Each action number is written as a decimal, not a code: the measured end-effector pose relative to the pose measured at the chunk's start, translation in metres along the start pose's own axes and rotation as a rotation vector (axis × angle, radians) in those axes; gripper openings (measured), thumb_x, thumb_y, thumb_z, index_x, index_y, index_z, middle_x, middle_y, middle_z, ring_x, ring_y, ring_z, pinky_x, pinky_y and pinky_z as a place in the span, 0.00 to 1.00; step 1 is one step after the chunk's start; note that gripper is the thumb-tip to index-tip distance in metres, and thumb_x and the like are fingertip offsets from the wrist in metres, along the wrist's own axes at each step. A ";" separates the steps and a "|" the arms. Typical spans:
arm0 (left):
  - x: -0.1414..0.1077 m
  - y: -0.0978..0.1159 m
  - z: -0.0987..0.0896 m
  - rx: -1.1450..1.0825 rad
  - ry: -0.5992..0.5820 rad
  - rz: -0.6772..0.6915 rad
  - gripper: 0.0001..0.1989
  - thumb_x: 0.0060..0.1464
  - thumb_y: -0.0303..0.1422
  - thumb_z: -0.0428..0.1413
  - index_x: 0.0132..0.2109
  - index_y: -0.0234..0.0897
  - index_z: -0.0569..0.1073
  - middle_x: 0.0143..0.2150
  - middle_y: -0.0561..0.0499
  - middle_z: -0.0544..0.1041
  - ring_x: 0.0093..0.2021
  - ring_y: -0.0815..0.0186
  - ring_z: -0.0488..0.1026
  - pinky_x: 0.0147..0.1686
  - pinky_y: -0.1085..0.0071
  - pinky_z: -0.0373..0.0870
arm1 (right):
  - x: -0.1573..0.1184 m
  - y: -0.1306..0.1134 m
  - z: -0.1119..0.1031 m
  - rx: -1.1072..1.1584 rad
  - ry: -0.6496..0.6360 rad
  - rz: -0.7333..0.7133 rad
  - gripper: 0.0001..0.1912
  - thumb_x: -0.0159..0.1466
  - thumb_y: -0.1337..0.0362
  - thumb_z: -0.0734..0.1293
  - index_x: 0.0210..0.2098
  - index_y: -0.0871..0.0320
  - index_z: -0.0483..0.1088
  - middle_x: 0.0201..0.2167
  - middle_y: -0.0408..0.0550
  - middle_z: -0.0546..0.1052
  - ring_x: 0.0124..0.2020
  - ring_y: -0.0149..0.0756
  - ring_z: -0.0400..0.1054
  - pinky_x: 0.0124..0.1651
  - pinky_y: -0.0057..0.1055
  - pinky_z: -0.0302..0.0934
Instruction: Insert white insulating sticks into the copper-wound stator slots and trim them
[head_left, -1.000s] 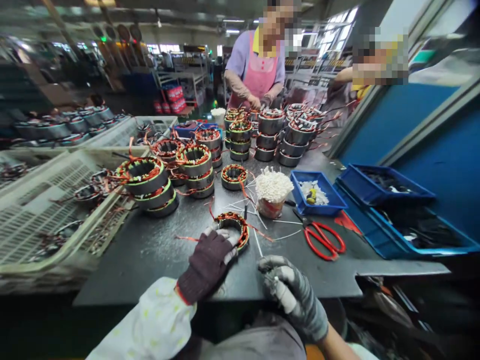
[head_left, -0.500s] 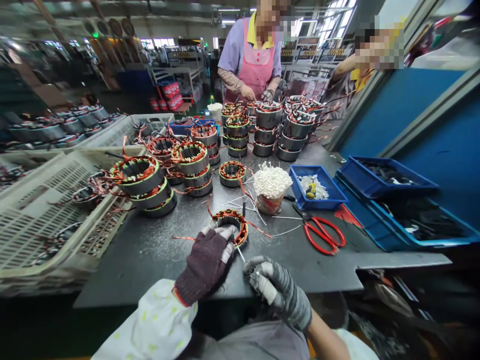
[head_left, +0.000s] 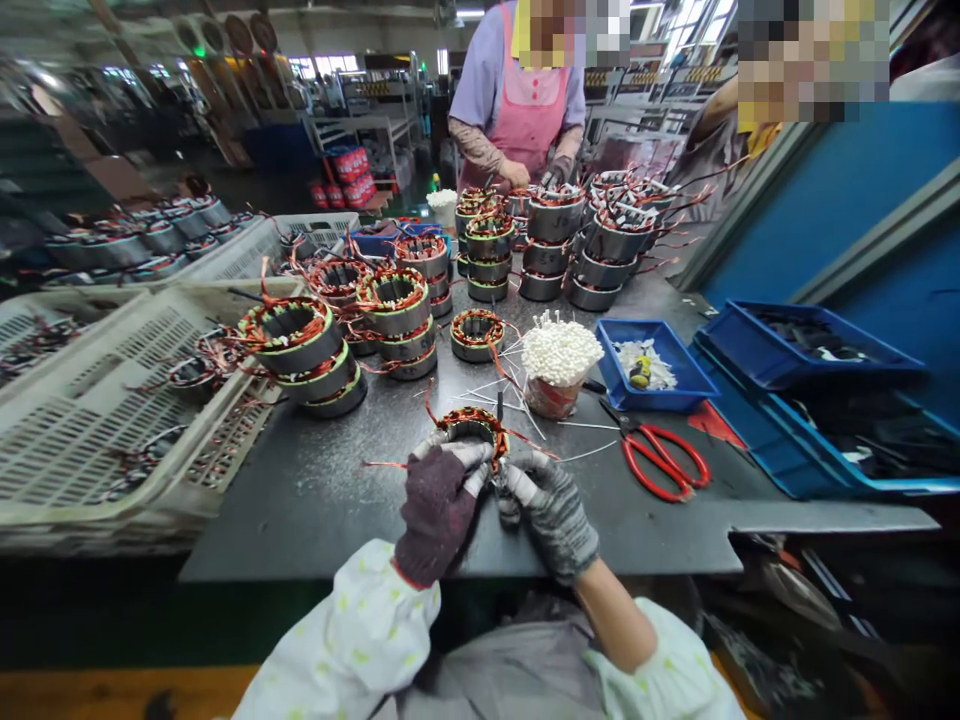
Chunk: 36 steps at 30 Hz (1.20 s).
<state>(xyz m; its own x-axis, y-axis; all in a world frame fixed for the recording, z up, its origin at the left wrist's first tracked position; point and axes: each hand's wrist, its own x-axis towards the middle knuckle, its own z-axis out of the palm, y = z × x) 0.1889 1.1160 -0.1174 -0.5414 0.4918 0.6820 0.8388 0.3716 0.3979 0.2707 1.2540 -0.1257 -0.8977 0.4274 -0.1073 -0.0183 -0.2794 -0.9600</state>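
A motor stator (head_left: pixel 474 418), a ring with copper windings and loose orange leads, lies on the table in front of me. My left hand (head_left: pixel 439 505), in a dark maroon glove with whitish fingertips, grips its near left side, fingers reaching over the rim. My right hand (head_left: pixel 547 505), in a grey knitted glove, is at the near right side, fingers pinched together close against the ring. What they pinch is hidden behind the fingers. Just behind the ring stands a cup packed with white cable ties (head_left: pixel 561 350), heads up. Several loose ties lie beside it.
Red-handled scissors (head_left: pixel 664 465) lie to the right, near a blue bin (head_left: pixel 697 392) with white bits. Stacked stators (head_left: pixel 401 345) stand left and further back. A white plastic crate (head_left: pixel 172 340) borders the table's left side. Across the table stands a co-worker in a pink apron (head_left: pixel 529 110).
My right hand has moved up to the stator from nearer the table edge. The white strip that showed between it and the ring is no longer visible. The camera view has shifted slightly.
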 end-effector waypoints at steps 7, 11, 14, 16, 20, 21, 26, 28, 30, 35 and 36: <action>0.001 0.002 -0.007 0.054 -0.073 0.126 0.13 0.62 0.29 0.55 0.53 0.43 0.77 0.46 0.51 0.83 0.50 0.60 0.78 0.59 0.55 0.63 | 0.004 -0.003 -0.003 -0.364 0.009 -0.180 0.10 0.58 0.56 0.69 0.27 0.55 0.74 0.22 0.45 0.77 0.22 0.34 0.70 0.29 0.32 0.68; 0.000 0.004 -0.009 0.037 -0.079 0.136 0.13 0.63 0.29 0.55 0.53 0.42 0.77 0.47 0.51 0.83 0.52 0.62 0.78 0.62 0.56 0.62 | 0.009 0.002 -0.006 -0.495 0.057 -0.322 0.09 0.57 0.57 0.68 0.30 0.54 0.77 0.29 0.48 0.82 0.30 0.40 0.76 0.39 0.36 0.72; 0.000 0.003 -0.009 0.015 -0.063 0.130 0.10 0.64 0.30 0.56 0.50 0.42 0.77 0.46 0.52 0.83 0.51 0.63 0.78 0.61 0.58 0.64 | 0.004 0.003 -0.012 -0.473 0.085 -0.322 0.08 0.58 0.57 0.69 0.28 0.54 0.76 0.26 0.46 0.81 0.27 0.38 0.75 0.36 0.34 0.72; 0.000 0.001 -0.009 0.013 -0.061 0.131 0.09 0.64 0.31 0.56 0.50 0.42 0.77 0.46 0.52 0.83 0.51 0.63 0.78 0.61 0.57 0.63 | 0.000 0.002 -0.015 -0.427 0.090 -0.310 0.09 0.58 0.56 0.69 0.28 0.54 0.75 0.25 0.46 0.81 0.25 0.37 0.74 0.33 0.32 0.72; 0.001 0.000 -0.008 -0.009 -0.046 0.127 0.09 0.63 0.30 0.57 0.49 0.42 0.76 0.47 0.52 0.83 0.51 0.63 0.78 0.60 0.57 0.64 | -0.004 -0.003 -0.014 -0.463 0.082 -0.320 0.09 0.58 0.57 0.68 0.26 0.54 0.74 0.24 0.45 0.80 0.25 0.36 0.73 0.33 0.31 0.71; 0.001 0.000 -0.008 -0.012 -0.041 0.130 0.09 0.63 0.30 0.57 0.49 0.42 0.76 0.46 0.52 0.83 0.51 0.63 0.78 0.60 0.57 0.64 | -0.003 -0.003 -0.013 -0.481 0.084 -0.324 0.08 0.59 0.58 0.68 0.26 0.54 0.74 0.24 0.45 0.80 0.25 0.36 0.73 0.33 0.31 0.71; 0.001 0.001 -0.009 -0.015 -0.049 0.146 0.09 0.63 0.30 0.57 0.49 0.41 0.76 0.46 0.52 0.83 0.51 0.62 0.78 0.60 0.56 0.64 | 0.002 0.003 -0.010 -0.545 0.080 -0.333 0.09 0.61 0.57 0.67 0.27 0.54 0.75 0.26 0.45 0.81 0.27 0.36 0.73 0.35 0.31 0.71; 0.002 0.002 -0.010 -0.021 -0.052 0.156 0.09 0.62 0.29 0.58 0.49 0.42 0.76 0.45 0.52 0.83 0.51 0.62 0.78 0.60 0.57 0.63 | 0.006 0.006 -0.011 -0.600 0.056 -0.337 0.10 0.62 0.58 0.66 0.30 0.54 0.76 0.27 0.46 0.81 0.28 0.37 0.74 0.36 0.32 0.70; 0.002 0.001 -0.011 -0.026 -0.054 0.171 0.10 0.62 0.29 0.58 0.50 0.42 0.76 0.46 0.52 0.83 0.51 0.62 0.78 0.59 0.57 0.63 | 0.009 0.007 -0.014 -0.687 0.023 -0.367 0.10 0.63 0.59 0.65 0.33 0.54 0.78 0.30 0.47 0.82 0.31 0.38 0.75 0.39 0.34 0.70; -0.001 -0.001 -0.010 -0.038 -0.086 0.174 0.11 0.63 0.30 0.55 0.51 0.44 0.76 0.48 0.52 0.83 0.52 0.61 0.77 0.59 0.56 0.62 | 0.003 0.001 -0.019 -0.885 -0.058 -0.527 0.11 0.67 0.59 0.65 0.40 0.53 0.79 0.35 0.48 0.82 0.36 0.38 0.76 0.43 0.34 0.68; -0.002 -0.001 -0.009 -0.033 -0.091 0.166 0.11 0.64 0.30 0.55 0.51 0.43 0.76 0.48 0.52 0.83 0.52 0.61 0.77 0.59 0.55 0.62 | 0.002 0.000 -0.017 -0.915 -0.047 -0.553 0.11 0.68 0.59 0.64 0.40 0.54 0.79 0.35 0.48 0.82 0.35 0.38 0.76 0.41 0.33 0.67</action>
<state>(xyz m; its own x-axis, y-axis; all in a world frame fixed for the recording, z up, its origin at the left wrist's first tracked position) 0.1892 1.1072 -0.1134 -0.3969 0.6140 0.6823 0.9177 0.2538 0.3055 0.2765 1.2694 -0.1304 -0.8823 0.2577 0.3939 -0.1087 0.7027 -0.7032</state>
